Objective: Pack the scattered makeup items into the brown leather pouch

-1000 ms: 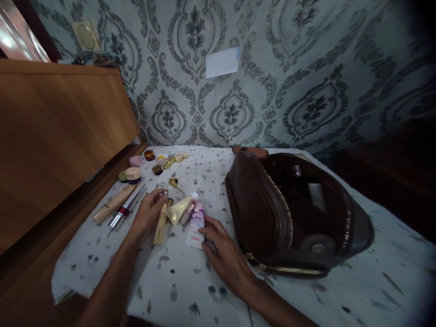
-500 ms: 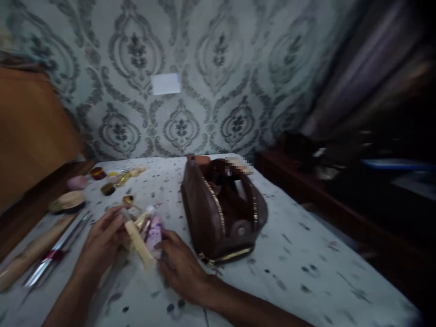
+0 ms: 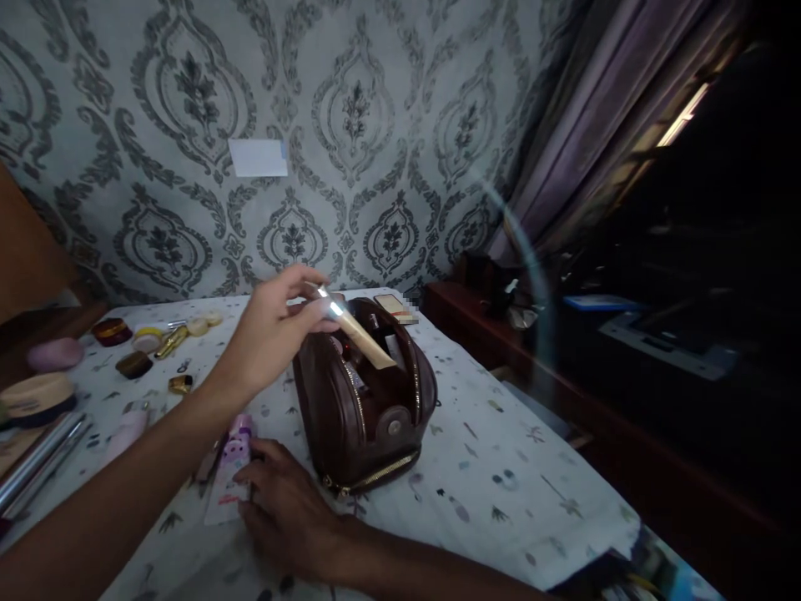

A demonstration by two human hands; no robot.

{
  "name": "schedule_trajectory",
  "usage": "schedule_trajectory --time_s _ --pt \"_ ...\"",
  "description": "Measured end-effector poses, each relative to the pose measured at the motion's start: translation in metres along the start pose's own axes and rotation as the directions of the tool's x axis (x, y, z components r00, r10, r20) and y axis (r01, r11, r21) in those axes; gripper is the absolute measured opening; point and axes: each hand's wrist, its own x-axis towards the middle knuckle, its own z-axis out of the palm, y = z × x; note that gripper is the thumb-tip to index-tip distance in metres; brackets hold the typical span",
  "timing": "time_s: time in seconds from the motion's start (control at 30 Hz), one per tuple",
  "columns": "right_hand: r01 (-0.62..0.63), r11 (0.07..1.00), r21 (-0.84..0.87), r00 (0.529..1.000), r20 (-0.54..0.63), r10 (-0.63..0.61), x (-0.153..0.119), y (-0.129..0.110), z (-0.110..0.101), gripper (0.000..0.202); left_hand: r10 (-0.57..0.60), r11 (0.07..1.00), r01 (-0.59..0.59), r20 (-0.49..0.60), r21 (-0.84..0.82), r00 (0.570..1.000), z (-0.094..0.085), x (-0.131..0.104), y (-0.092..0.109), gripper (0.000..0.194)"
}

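Observation:
Pinched by its silver cap in my left hand (image 3: 281, 321), a beige squeeze tube (image 3: 363, 340) slants down over the open top of a dark brown zip bag (image 3: 322, 409). The bag stands upright with its zip apart, and small items show dimly inside. My right hand (image 3: 294, 509) is at the bag's near left, its thumb and fingers closed on the right edge of a purple-and-white tube (image 3: 230, 472). That tube lies on the patterned cloth (image 3: 501, 517). A small dark item beside it is partly hidden.
To the left lie a makeup brush head (image 3: 133, 364), a dark red jar (image 3: 113, 331), a gold tube (image 3: 172, 342), a pink item (image 3: 55, 355) and a round compact (image 3: 38, 396). A pale phone-like object (image 3: 393, 307) lies behind the bag. The patterned wall rises at the back.
My left hand has lifted the beige tube up and right, from beside the purple tube to above the bag. My right hand stays by the purple tube. The view has turned right.

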Motion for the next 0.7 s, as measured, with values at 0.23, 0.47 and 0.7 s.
schedule_trajectory --time_s 0.23,0.47,0.7 --pt "0.008 1.000 0.002 1.000 0.009 -0.008 0.001 0.002 0.001 0.035 -0.068 0.997 0.063 0.153 0.032 0.986 0.025 0.028 -0.013 0.013" --pt "-0.031 0.999 0.016 0.999 0.033 0.031 0.001 -0.004 -0.003 0.034 -0.070 0.997 0.076 0.311 -0.005 0.948 0.035 0.042 -0.027 0.018" --pt "-0.005 1.000 -0.009 1.000 0.031 0.005 0.000 -0.001 -0.002 0.037 -0.136 0.987 0.093 0.365 0.132 0.921 0.045 0.053 -0.038 0.020"
